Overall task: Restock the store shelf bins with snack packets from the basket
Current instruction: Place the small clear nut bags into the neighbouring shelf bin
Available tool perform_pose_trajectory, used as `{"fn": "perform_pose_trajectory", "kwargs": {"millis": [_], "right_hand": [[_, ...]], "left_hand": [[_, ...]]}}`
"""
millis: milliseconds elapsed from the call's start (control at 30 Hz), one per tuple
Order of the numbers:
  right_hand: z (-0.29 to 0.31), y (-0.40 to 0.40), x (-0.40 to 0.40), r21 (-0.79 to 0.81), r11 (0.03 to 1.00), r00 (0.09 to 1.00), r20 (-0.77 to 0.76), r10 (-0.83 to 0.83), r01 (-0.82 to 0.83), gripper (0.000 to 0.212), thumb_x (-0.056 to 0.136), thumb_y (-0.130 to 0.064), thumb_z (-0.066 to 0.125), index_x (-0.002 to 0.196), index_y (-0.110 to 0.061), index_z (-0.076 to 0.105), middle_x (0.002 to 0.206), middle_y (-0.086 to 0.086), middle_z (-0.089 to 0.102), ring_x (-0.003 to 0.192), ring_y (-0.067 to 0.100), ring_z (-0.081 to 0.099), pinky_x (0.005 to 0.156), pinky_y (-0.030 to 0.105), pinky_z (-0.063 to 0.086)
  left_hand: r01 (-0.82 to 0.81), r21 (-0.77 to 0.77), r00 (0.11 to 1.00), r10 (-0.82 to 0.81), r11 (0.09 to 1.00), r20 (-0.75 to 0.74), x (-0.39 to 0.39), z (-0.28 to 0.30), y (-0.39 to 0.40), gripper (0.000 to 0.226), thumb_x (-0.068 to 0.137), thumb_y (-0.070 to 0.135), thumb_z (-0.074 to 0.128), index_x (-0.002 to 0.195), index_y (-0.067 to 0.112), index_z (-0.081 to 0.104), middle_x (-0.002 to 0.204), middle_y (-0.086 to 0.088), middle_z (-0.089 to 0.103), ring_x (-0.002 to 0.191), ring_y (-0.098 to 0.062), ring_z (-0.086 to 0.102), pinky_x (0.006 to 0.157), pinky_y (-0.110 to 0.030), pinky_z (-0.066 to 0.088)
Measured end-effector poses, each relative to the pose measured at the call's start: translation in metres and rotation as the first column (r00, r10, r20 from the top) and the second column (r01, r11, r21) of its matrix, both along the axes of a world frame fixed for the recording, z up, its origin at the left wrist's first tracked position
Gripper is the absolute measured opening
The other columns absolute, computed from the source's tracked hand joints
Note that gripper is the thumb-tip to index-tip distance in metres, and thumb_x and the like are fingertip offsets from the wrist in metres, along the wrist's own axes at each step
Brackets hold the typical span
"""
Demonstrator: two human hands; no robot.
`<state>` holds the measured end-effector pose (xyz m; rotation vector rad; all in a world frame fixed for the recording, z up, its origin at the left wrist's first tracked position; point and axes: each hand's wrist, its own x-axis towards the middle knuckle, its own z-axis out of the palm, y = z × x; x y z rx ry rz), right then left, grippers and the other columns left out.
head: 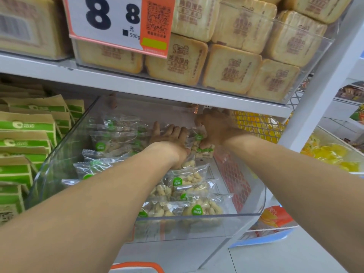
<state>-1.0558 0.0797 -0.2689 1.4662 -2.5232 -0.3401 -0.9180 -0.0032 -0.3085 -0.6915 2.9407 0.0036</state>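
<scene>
Both arms reach into the clear bin (254,196) on the lower shelf. The left hand (171,138) lies over the snack packets (189,180) with fingers spread and fairly straight, gripping nothing visible. The right hand (214,129), deeper at the rear right, curls its fingers round one packet (204,148). More packets fill the bin's front and left. A price sign (110,18) hangs from the upper shelf (137,83).

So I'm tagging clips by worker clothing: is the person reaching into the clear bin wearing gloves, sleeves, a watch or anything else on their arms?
Nothing is worn that shows. The left hand and right hand are bare, with no gloves. Both forearms are uncovered from wrist to the frame edge: no sleeves, watch, bracelet or band in view. Rings cannot be ruled out, since the fingers are partly hidden.
</scene>
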Motion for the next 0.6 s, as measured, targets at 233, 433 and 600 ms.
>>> {"fn": "perform_pose_trajectory", "kwargs": {"millis": [233,433,600], "right_hand": [[-0.004,-0.001,0.004,0.117,0.991,0.997,-0.057,-0.051,0.058,0.083,0.057,-0.063,0.085,0.123,-0.023,0.054,0.115,-0.002,0.067,0.117,0.026,0.06,0.108,0.049,0.031],[-0.002,0.005,0.009,0.078,0.992,0.995,0.016,-0.102,0.1,0.093,0.056,-0.055,0.09,0.134,-0.023,0.051,0.128,0.001,0.062,0.125,0.029,0.054,0.109,0.05,0.035],[0.013,0.039,0.02,-0.042,0.995,0.953,0.293,-0.079,0.095,0.079,0.077,-0.027,0.085,0.144,-0.024,0.044,0.144,0.005,0.053,0.132,0.027,0.05,0.107,0.034,0.043]], "left_hand": [[-0.015,-0.003,1.0,0.015,1.0,-0.001,-0.004,-0.005,0.0,0.065,0.105,0.044,0.017,0.156,0.016,-0.011,0.166,-0.001,-0.007,0.152,-0.017,-0.011,0.118,-0.058,-0.011],[-0.004,-0.006,1.0,0.004,1.0,0.001,-0.003,-0.001,0.003,0.065,0.105,0.043,0.017,0.157,0.016,-0.01,0.166,-0.002,-0.006,0.152,-0.016,-0.011,0.118,-0.058,-0.012],[-0.016,0.081,1.0,0.014,0.997,0.027,0.001,0.014,0.008,0.068,0.103,0.043,0.026,0.157,0.017,-0.005,0.166,-0.003,-0.004,0.152,-0.018,-0.008,0.119,-0.056,-0.011]]}}
